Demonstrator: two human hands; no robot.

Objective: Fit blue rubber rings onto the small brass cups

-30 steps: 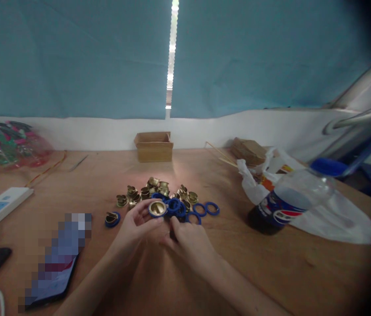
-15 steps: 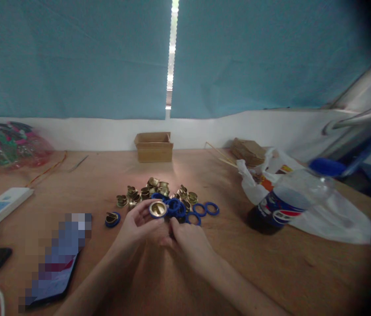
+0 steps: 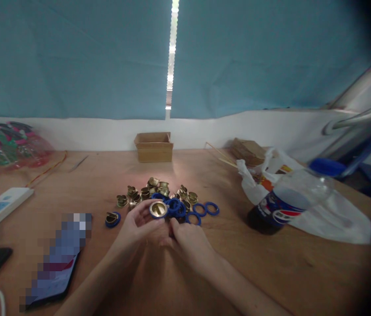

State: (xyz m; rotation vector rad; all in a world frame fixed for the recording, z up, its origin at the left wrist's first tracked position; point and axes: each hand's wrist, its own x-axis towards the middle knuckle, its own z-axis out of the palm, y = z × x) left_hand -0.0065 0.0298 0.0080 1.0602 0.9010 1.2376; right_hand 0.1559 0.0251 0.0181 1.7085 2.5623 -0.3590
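Observation:
Between its thumb and fingers my left hand [image 3: 142,221] holds a round brass fitting [image 3: 158,210], its hollow side with a bar across facing me. My right hand [image 3: 185,237] is close beside it on the right, its fingers curled; whatever is in them is hidden. Just beyond the hands lie several blue rings [image 3: 174,206] and a heap of brass fittings [image 3: 163,188]. One brass fitting with a blue ring around it [image 3: 113,219] sits apart, left of my left hand.
A small cardboard box [image 3: 154,153] stands at the back. On the right are a cola bottle [image 3: 280,210] lying tilted and a white plastic bag [image 3: 340,219]. To the left lie a phone [image 3: 56,272], a white power strip [image 3: 1,210] and a bag of pliers-like tools [image 3: 10,145].

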